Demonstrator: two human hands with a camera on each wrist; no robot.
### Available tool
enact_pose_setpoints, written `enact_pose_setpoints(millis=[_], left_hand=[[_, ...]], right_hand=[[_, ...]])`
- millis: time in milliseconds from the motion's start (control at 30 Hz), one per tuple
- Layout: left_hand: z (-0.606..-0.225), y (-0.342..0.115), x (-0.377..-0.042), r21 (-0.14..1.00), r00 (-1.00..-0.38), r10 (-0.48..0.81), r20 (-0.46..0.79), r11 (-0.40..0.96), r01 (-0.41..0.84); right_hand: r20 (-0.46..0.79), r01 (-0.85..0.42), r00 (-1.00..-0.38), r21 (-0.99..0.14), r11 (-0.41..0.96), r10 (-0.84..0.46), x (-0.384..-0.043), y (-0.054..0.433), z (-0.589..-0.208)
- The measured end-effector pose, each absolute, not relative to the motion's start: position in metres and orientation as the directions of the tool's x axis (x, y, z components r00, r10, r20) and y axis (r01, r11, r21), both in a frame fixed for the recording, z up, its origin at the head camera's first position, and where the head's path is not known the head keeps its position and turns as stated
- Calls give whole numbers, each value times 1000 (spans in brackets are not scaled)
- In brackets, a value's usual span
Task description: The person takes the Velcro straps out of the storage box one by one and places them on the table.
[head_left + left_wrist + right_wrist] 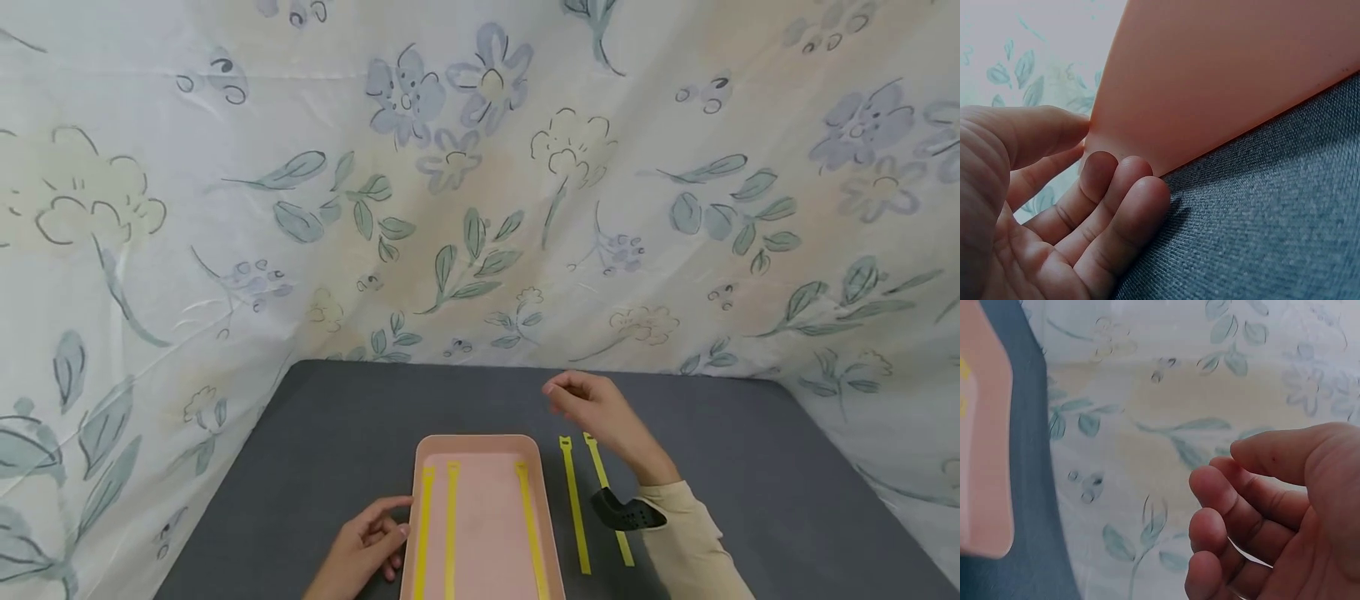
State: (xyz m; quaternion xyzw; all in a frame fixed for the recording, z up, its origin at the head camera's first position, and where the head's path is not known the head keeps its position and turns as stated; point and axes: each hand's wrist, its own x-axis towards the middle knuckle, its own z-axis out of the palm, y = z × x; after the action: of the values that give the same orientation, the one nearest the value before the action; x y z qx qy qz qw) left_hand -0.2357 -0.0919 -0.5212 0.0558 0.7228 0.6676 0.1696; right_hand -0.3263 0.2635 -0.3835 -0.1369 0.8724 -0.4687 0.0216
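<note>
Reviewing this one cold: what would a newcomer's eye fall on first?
Probably the pink tray at the near middle of the dark table, with three yellow strips in it and two more strips to its right. The left hand touches the tray's left side, while the right hand hovers, apparently empty. Behind, flower-printed cloth fills most of the head view.

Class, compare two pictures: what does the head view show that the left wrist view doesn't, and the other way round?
Only the head view: the right hand, the black band on that wrist, and five yellow strips, three in the tray and two on the table.

Only the left wrist view: the left hand from its palm side, the tray's outer side close up, and the table's woven texture.

Both: the left hand touching the tray, the dark table and the patterned cloth.
</note>
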Motion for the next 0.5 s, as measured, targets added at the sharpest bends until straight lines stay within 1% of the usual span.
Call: enact_pose_setpoints(millis=[100,200,400,500], left_hand=[[-522,-92,-238,985,-932,318,-173,77,-157],[-525,-91,-238,985,-926,335,-172,51,-164],[-538,-86,-230,989,-941,306,-144,72,-128],[-545,-86,-227,994,-946,307,-103,69,-86]], right_hand=[[130,-275,-944,-817,508,-302,-328,256,-376],[141,-299,-933,-814,499,-330,-326,252,-375],[89,-254,-938,-834,490,-334,-316,248,-389],[56,-223,-937,-853,472,-344,-313,243,-397]])
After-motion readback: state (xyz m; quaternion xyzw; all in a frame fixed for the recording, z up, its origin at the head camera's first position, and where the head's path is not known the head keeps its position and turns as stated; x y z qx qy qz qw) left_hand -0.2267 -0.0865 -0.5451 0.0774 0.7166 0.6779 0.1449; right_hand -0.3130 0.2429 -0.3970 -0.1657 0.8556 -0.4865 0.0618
